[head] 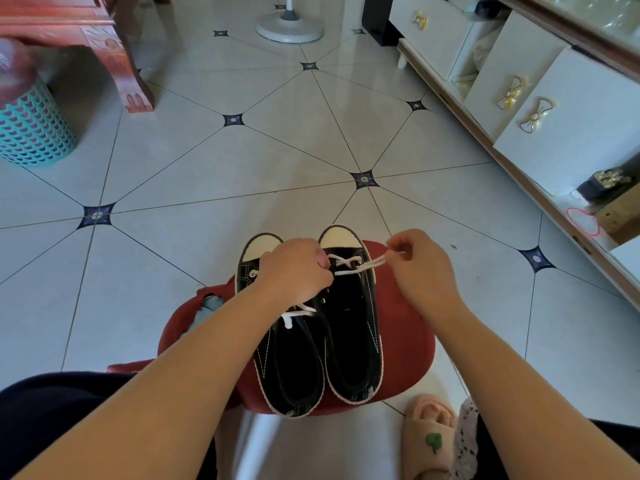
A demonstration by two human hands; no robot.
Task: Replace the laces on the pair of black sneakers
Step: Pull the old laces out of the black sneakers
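**Grip.** The right hand pinches the free end of the white lace between thumb and curled fingers, over the stool's far right edge. The left hand is curled tight at the inner eyelet row. Whether it holds lace or eyelet flap cannot be told, since its fingertips are hidden.

**Key relation.** From the right-hand pinch the lace runs taut leftward, towards the stool's centre. It crosses the long axis of the right sneaker almost at right angles and enters the eyelets nearest the toe. That sneaker's long axis runs from the stool's near edge to its far edge, toe away from the person. Only the toe-end eyelets carry lace, so judged from this, lacing of this shoe has barely begun. The next eyelets lie nearer the person than the pinch, and the right hand is the nearer to the free end.

**Setting.** Both shoes sit side by side, touching, on the red stool. The left sneaker shows white lace beside the left forearm.

**Containers.** Both shoe openings look dark and empty. Far left of the stool stands a teal basket, its contents hidden under a reddish cover. Far right of the stool, a white cabinet has its drawers closed.
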